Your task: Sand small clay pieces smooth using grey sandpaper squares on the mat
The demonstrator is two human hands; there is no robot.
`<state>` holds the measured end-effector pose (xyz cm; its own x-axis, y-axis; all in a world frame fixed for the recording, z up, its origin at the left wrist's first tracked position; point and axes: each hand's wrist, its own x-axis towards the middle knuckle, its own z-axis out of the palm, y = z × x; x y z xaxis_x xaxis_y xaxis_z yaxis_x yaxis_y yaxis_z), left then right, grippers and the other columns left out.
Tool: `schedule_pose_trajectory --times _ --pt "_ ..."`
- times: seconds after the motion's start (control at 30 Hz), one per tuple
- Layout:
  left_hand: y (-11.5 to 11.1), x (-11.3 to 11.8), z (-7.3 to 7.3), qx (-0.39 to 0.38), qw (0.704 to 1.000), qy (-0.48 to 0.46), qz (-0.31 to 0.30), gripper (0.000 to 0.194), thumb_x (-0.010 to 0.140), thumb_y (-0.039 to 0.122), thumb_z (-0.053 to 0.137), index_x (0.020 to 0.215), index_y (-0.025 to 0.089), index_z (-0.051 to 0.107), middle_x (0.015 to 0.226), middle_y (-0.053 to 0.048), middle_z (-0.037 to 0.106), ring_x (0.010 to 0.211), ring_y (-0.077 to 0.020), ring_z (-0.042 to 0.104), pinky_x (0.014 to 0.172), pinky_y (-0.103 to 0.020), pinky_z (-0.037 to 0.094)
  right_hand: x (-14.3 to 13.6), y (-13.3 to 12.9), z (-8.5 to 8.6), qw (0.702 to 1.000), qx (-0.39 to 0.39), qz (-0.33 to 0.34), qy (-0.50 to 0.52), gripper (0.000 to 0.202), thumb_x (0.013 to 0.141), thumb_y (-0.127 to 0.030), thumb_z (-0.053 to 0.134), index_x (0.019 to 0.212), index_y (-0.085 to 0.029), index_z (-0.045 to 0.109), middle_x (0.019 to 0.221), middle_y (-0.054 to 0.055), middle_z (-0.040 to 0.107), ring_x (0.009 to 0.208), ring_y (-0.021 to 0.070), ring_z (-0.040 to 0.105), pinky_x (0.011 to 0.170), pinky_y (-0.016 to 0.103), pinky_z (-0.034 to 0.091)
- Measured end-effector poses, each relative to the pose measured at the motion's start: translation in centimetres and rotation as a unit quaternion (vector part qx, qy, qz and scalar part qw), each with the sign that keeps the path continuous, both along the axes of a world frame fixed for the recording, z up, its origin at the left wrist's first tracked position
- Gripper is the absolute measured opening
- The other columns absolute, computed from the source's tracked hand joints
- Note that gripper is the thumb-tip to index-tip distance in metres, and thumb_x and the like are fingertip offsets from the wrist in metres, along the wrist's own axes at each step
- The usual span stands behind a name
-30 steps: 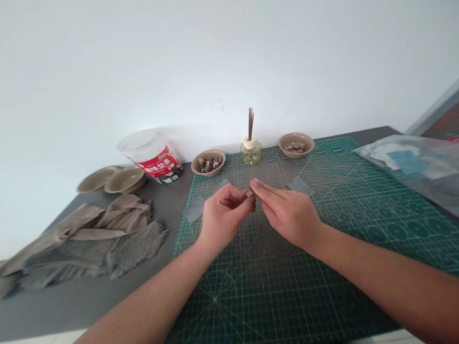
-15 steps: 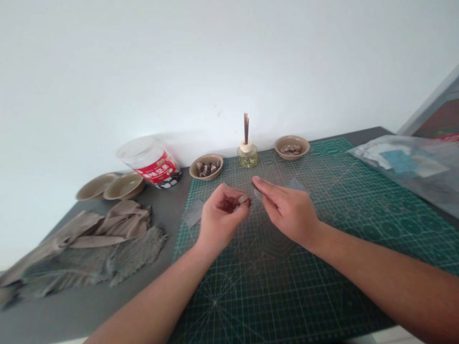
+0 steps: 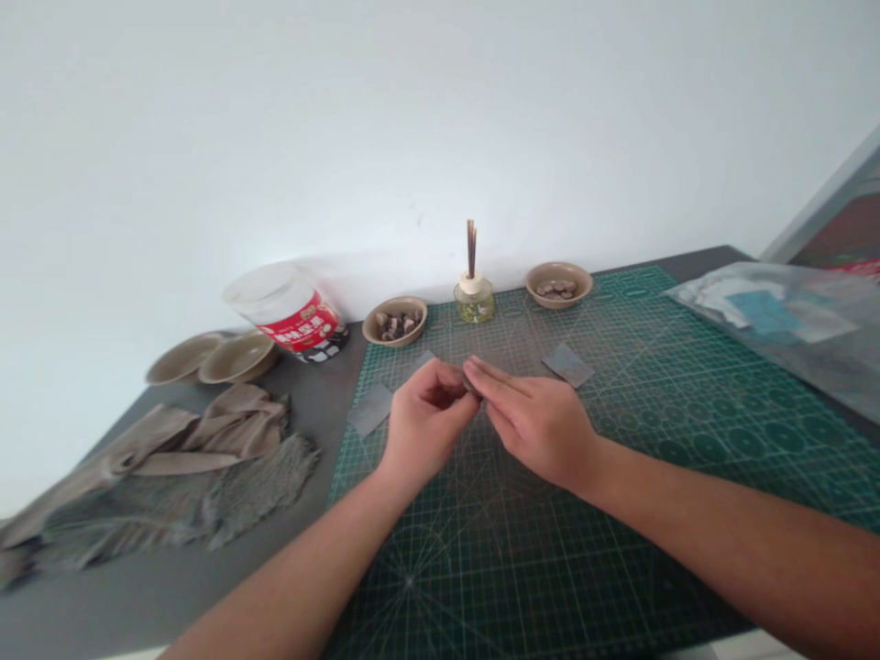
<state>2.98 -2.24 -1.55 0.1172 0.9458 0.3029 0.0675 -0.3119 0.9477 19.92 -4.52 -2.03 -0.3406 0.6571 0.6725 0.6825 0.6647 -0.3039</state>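
My left hand (image 3: 430, 412) is closed, pinching a small brown stone-like piece (image 3: 470, 385) between thumb and fingers, mostly hidden now. My right hand (image 3: 540, 417) meets it over the mat, fingers together and pressed against that piece. A thin grey sheet that looks like sandpaper is folded in the right fingers, almost wholly covered. More grey sandpaper squares lie on the green cutting mat (image 3: 522, 568): one (image 3: 371, 409) left of the hands, another (image 3: 568, 364) behind the right hand, and a third (image 3: 424, 358) partly hidden behind the left hand.
A bowl of rough dark lumps (image 3: 394, 322), a reed diffuser (image 3: 474, 298) and a bowl of smoother pieces (image 3: 559, 285) stand along the wall. Leftward are a plastic tub (image 3: 289, 312), two more bowls (image 3: 237, 359) and a crumpled cloth (image 3: 185, 477). A plastic bag (image 3: 790, 307) lies right.
My right hand has moved left and slightly down, from just apart to touching the piece in my left hand. The sandpaper square behind it is now uncovered.
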Motion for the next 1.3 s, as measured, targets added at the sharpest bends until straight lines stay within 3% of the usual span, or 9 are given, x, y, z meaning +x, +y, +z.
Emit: schedule_pose_trajectory --times 0.33,0.5,0.63,0.73,0.83,0.93,1.13,1.3 --pt "-0.3 0.0 -0.1 0.009 0.999 -0.04 -0.01 0.027 0.076 0.018 0.077 0.07 0.019 0.051 0.075 0.001 0.063 0.069 -0.0126 0.059 0.065 -0.026 0.05 0.3 0.2 0.1 1.0 -0.019 0.009 0.0 0.04 0.1 -0.013 0.046 0.138 -0.013 0.06 0.137 0.011 0.064 0.115 0.0228 0.07 0.095 0.035 0.058" --pt "0.4 -0.7 0.2 0.011 0.997 -0.072 -0.004 0.022 0.076 0.018 0.08 0.079 0.018 0.059 0.079 0.0 0.066 0.069 -0.0121 0.063 0.064 -0.025 0.053 1.1 1.0 0.5 0.985 -0.129 -0.044 0.105 0.035 0.096 -0.018 0.055 0.13 -0.019 0.065 0.121 0.008 0.075 0.102 0.0227 0.074 0.089 0.034 0.059" --pt "0.4 -1.0 0.6 -0.004 0.994 -0.098 -0.039 0.027 0.08 0.02 0.079 0.102 0.02 0.065 0.078 -0.001 0.073 0.068 -0.015 0.069 0.068 -0.03 0.058 1.2 1.0 0.4 0.951 -0.244 0.001 0.191 0.027 0.091 -0.022 0.065 0.118 -0.023 0.067 0.107 0.004 0.077 0.093 0.0197 0.074 0.079 0.029 0.058" --pt "0.2 -1.1 0.5 -0.019 0.991 -0.114 -0.066 0.031 0.08 0.022 0.08 0.107 0.02 0.068 0.08 -0.004 0.076 0.071 -0.018 0.072 0.071 -0.033 0.06 1.2 1.1 0.0 0.931 -0.317 0.033 0.177 0.033 0.087 -0.027 0.072 0.119 -0.022 0.063 0.1 0.003 0.077 0.084 0.0191 0.073 0.07 0.029 0.056" --pt "0.2 -1.4 0.0 -0.016 0.988 -0.129 -0.082 0.032 0.073 0.022 0.086 0.099 0.02 0.069 0.075 -0.001 0.074 0.064 -0.0166 0.071 0.062 -0.03 0.06 1.4 1.5 0.0 0.952 -0.274 0.014 0.138 0.043 0.081 -0.03 0.079 0.121 -0.021 0.063 0.105 0.005 0.075 0.096 0.0232 0.068 0.081 0.036 0.054" --pt "0.3 -1.6 -0.3 0.008 0.988 -0.129 -0.086 0.037 0.063 0.015 0.092 0.092 0.018 0.07 0.077 0.0 0.073 0.065 -0.0128 0.069 0.062 -0.023 0.059 1.8 1.7 0.4 0.956 -0.243 0.015 0.165 0.036 0.083 -0.028 0.077 0.117 -0.022 0.067 0.108 0.006 0.073 0.098 0.0232 0.065 0.085 0.038 0.051" --pt "-0.2 -1.3 0.1 -0.012 0.983 -0.111 -0.147 0.035 0.065 0.009 0.09 0.09 0.016 0.067 0.084 -0.002 0.076 0.074 -0.0145 0.073 0.067 -0.024 0.062 2.0 0.9 1.6 0.849 -0.356 0.165 0.353 0.016 0.09 -0.024 0.069 0.105 -0.02 0.071 0.091 0.004 0.074 0.082 0.0174 0.068 0.072 0.029 0.054" --pt "-0.4 -1.2 0.7 -0.011 0.983 -0.087 -0.161 0.038 0.059 0.011 0.093 0.083 0.016 0.064 0.078 0.0 0.074 0.068 -0.0129 0.071 0.06 -0.021 0.059 2.1 0.5 1.8 0.791 -0.387 0.252 0.401 0.017 0.085 -0.02 0.076 0.102 -0.019 0.073 0.091 0.002 0.074 0.08 0.0146 0.069 0.071 0.025 0.056"
